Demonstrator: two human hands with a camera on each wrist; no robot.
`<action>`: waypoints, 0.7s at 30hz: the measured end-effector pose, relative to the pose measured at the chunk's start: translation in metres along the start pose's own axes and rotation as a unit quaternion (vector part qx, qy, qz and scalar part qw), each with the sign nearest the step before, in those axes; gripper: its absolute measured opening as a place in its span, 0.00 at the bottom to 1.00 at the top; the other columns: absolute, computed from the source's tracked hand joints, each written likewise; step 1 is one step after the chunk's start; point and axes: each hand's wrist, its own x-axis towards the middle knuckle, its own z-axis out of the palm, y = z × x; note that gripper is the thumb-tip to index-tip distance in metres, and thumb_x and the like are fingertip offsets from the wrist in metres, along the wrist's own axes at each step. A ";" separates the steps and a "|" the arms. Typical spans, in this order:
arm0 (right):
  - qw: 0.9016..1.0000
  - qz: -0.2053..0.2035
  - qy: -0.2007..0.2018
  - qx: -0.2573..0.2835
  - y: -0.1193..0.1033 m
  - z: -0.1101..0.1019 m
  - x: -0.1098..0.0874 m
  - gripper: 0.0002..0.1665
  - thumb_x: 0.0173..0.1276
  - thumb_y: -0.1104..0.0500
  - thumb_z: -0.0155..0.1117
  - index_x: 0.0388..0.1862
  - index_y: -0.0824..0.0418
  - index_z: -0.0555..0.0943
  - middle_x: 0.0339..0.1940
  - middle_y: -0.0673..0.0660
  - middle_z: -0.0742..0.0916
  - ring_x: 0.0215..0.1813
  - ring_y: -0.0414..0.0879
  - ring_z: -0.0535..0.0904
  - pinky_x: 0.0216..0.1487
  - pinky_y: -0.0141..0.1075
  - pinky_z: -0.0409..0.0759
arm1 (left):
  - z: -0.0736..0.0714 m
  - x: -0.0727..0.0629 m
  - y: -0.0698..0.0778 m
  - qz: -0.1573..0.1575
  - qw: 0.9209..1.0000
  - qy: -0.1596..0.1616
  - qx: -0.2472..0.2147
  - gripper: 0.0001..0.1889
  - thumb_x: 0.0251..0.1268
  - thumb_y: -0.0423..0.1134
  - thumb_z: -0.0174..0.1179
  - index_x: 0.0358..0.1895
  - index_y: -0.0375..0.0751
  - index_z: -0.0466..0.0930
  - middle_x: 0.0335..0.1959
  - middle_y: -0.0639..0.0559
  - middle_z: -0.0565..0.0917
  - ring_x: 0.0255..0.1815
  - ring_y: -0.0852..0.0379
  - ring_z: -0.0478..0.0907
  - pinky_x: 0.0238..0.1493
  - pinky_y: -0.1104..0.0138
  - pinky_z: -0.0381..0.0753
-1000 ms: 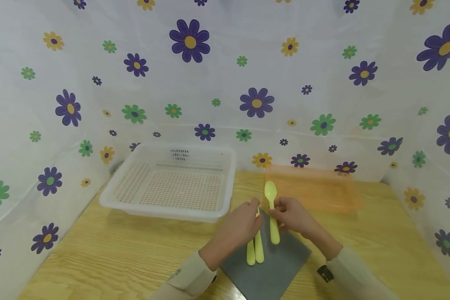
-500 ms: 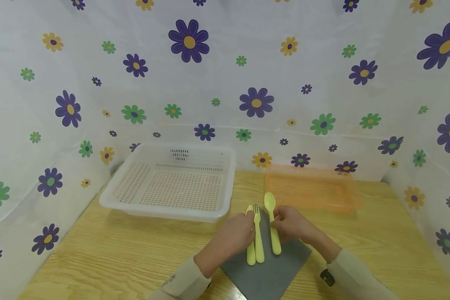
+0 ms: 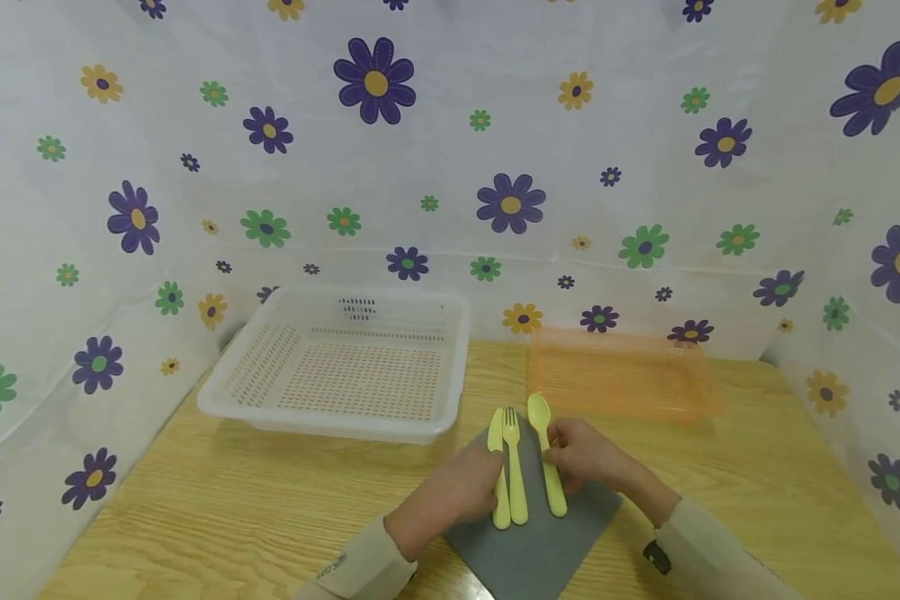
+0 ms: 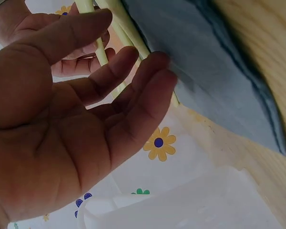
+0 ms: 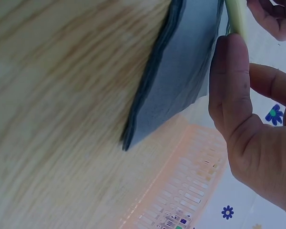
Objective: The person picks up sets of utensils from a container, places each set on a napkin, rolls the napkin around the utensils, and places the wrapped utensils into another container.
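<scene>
A yellow knife (image 3: pixel 497 432) and a yellow fork (image 3: pixel 518 479) lie side by side on a folded grey napkin (image 3: pixel 536 554) in the head view. My left hand (image 3: pixel 457 485) is at the knife, its fingertips beside the handle. Those fingers curve loosely and apart in the left wrist view, with the handles just beyond them. To the right of the fork, my right hand (image 3: pixel 588 454) pinches a yellow spoon (image 3: pixel 539 413) by its handle, low over the napkin. In the right wrist view, straight fingers (image 5: pixel 236 71) meet the handle's edge.
A white perforated basket (image 3: pixel 330 423) stands at the back left of the wooden table (image 3: pixel 217 508). Behind the right hand is a shallow orange basket (image 3: pixel 622 408). Flower-printed white sheeting (image 3: pixel 435 158) closes off the back and sides.
The left hand has drawn back toward the person, uncovering the tops of the knife and fork. The right hand has brought the spoon down and nearer, beside the fork.
</scene>
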 end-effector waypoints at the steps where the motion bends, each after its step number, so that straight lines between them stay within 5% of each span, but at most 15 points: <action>1: 1.000 0.003 -0.001 -0.002 0.000 0.001 0.000 0.07 0.66 0.67 0.60 0.40 0.69 0.74 0.28 0.57 0.78 0.23 0.44 0.77 0.22 0.41 0.83 | 0.001 0.000 0.000 0.007 1.000 0.001 0.008 0.10 0.56 0.30 0.66 0.27 0.44 0.72 0.21 0.57 0.69 0.22 0.62 0.66 0.24 0.71 0.69; 6: 1.000 0.005 -0.009 0.000 0.000 0.003 -0.002 0.05 0.66 0.67 0.59 0.38 0.68 0.73 0.28 0.57 0.79 0.25 0.45 0.78 0.21 0.40 0.83 | 0.004 0.000 -0.001 0.023 0.999 -0.001 0.031 0.17 0.57 0.29 0.67 0.20 0.47 0.68 0.18 0.57 0.68 0.20 0.63 0.65 0.24 0.72 0.69; 21: 0.999 0.010 -0.032 0.028 0.000 0.005 -0.002 0.05 0.67 0.66 0.59 0.37 0.68 0.73 0.28 0.58 0.81 0.25 0.44 0.81 0.22 0.39 0.83 | 0.002 0.000 -0.002 0.025 0.998 -0.021 0.053 0.14 0.55 0.26 0.67 0.23 0.45 0.71 0.22 0.56 0.71 0.24 0.61 0.67 0.29 0.72 0.73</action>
